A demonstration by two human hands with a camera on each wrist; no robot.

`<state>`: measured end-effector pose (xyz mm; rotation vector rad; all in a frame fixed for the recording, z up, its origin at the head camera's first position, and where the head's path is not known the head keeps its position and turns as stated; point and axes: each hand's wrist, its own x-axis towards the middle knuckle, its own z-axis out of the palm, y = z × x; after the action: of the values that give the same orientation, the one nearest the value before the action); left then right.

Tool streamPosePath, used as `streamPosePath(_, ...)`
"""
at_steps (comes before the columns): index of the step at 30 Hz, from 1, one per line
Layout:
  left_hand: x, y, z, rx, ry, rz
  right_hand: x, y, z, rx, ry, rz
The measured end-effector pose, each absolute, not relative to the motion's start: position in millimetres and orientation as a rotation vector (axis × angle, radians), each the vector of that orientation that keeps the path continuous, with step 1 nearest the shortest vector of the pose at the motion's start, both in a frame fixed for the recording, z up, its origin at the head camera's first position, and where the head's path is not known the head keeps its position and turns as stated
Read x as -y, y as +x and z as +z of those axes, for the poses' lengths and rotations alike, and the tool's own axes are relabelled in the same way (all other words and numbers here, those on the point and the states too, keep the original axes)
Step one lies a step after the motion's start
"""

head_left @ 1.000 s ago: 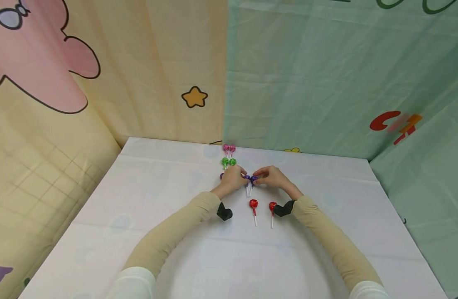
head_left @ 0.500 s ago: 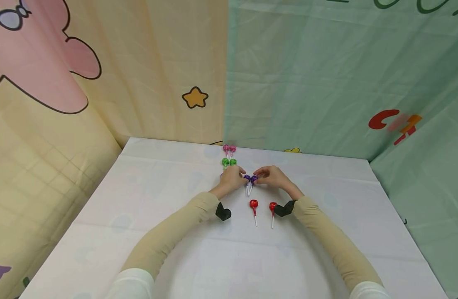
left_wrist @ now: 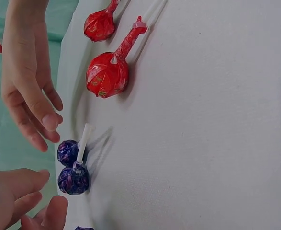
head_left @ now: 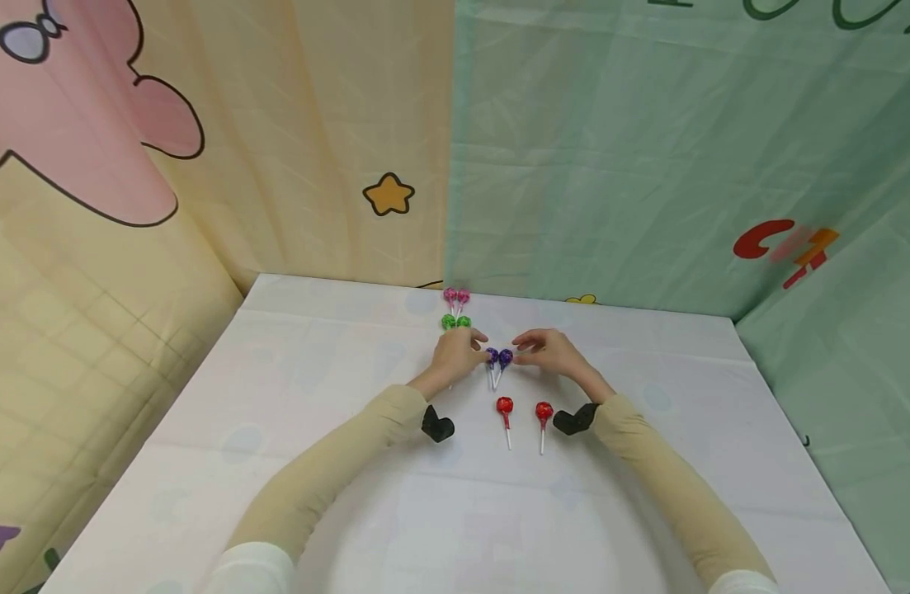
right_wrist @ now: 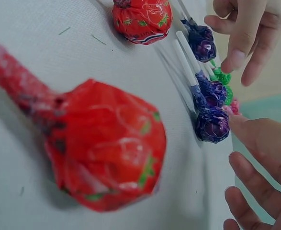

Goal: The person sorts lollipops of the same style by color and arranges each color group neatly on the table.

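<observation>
Two purple-wrapped lollipops (head_left: 506,358) lie side by side between the hands, heads together and white sticks toward the person. To their left, my left hand (head_left: 457,353) has its fingers spread loosely, fingertips close to the left head. My right hand (head_left: 551,351) is just right of the pair, thumb and fingers apart with nothing between them. In the right wrist view another purple lollipop (right_wrist: 201,43) lies beyond the pair, near the left hand; in the head view that hand covers it. Nearer the person are two red lollipops (head_left: 504,406), apart from each other.
Two green lollipops (head_left: 464,322) and two pink lollipops (head_left: 464,295) form pairs behind the left hand, toward the back edge of the white table (head_left: 336,330). Printed curtains (head_left: 573,165) stand behind the table. Black wrist mounts (head_left: 576,420) sit near the red lollipops.
Both hands have let go of the purple lollipops and drawn slightly apart, the right hand to the right, the left hand a little left. The lollipops stay where they were.
</observation>
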<state>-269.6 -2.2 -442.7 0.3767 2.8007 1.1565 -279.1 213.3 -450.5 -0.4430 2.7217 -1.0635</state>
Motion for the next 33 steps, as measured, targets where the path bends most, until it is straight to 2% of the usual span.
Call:
streamPosePath(19,-2.0,-236.9,-437.1,-2.815,0.556,1.306,-228.4,-241.8,-446.1,-2.79,-0.494,-1.128)
streamPosePath(33,-7.5,-213.0,-442.9,-2.734,0.63,1.279,-238.5,-213.5,-449.3,-2.744,-0.428,-1.122)
